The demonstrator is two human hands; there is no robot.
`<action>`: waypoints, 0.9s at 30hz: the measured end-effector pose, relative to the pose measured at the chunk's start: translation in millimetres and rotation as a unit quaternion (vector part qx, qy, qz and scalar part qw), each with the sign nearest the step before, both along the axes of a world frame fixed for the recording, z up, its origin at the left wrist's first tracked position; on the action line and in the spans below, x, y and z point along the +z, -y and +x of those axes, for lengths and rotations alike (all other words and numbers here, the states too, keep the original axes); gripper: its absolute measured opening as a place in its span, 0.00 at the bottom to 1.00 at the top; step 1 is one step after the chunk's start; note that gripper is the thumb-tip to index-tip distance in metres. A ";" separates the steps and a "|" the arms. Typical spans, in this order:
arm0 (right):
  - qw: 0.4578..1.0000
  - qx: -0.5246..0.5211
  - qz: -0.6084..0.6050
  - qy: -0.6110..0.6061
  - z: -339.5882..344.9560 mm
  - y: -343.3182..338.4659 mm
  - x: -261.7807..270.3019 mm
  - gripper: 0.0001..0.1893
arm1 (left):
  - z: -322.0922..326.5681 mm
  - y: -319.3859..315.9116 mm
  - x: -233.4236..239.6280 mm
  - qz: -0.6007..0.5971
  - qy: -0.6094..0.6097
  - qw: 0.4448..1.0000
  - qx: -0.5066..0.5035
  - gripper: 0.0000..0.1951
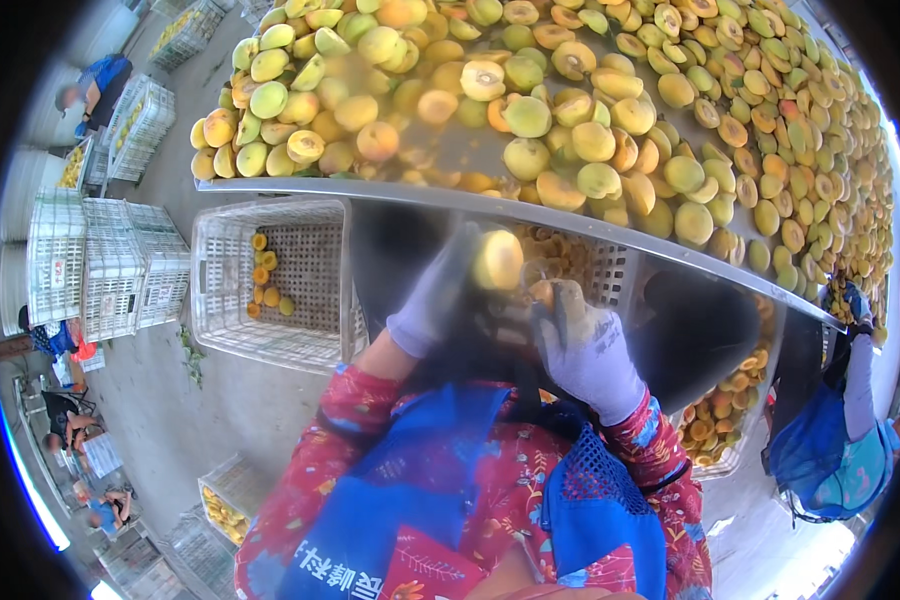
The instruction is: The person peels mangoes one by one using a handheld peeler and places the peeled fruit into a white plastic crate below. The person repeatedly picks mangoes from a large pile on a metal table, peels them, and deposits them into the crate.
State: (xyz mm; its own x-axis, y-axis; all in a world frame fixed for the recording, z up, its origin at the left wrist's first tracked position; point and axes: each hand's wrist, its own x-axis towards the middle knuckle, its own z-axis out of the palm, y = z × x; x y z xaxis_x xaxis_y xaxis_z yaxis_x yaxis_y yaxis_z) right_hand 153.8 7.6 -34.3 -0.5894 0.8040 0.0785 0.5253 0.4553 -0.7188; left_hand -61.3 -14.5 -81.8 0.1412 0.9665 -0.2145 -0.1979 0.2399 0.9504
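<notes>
My left hand [450, 277], in a pale lavender work glove with a darker palm, holds a yellow stone fruit [499, 260], perhaps an apricot, at its fingertips. Blur hides part of that hand. My right hand [581, 337], in a matching glove, is closed around a small tool with what looks like a ring-shaped metal end [534, 274], close to the fruit. Both hands are over my lap, below the metal rim [450, 193] of a table heaped with whole and halved fruit [592, 142]. Under the rim, a white crate [607, 262] holds fruit halves.
A white plastic crate [270, 341] with several fruit pieces stands at the left. Another crate [720, 469] of halves is at the right, near a co-worker [832, 450] in blue. Stacked crates [109, 262] and other people are farther left.
</notes>
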 end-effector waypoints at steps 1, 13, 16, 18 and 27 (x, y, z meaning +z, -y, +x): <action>1.000 0.002 0.002 -0.005 -1.2 0.0 0.8 0.13 | -0.7 0.9 1.1 0.005 -0.005 1.000 -0.025 0.30; 0.998 0.016 0.028 0.057 -0.2 3.0 -6.5 0.13 | 33.1 2.9 9.2 0.200 -0.194 0.958 0.070 0.21; 0.995 0.026 -0.030 0.086 -0.3 4.5 -5.7 0.14 | 30.9 -1.7 -11.6 0.245 -0.212 0.943 0.069 0.17; 0.995 0.031 -0.057 0.077 -1.2 5.6 -6.0 0.16 | 30.8 -3.4 -17.4 0.230 -0.218 0.946 0.070 0.15; 0.982 0.140 0.114 -0.062 14.2 13.6 -55.7 0.20 | 39.0 -11.9 -11.1 0.329 -0.436 0.837 0.028 0.12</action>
State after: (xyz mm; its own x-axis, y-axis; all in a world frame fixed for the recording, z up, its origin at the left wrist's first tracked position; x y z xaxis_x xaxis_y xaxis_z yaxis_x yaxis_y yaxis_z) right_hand 168.0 -6.0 -89.9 -0.7588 0.5654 0.3233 0.2716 0.7258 -0.6320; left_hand -22.3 -2.6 -92.9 0.1586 0.9156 0.3694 0.6473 -0.3789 0.6613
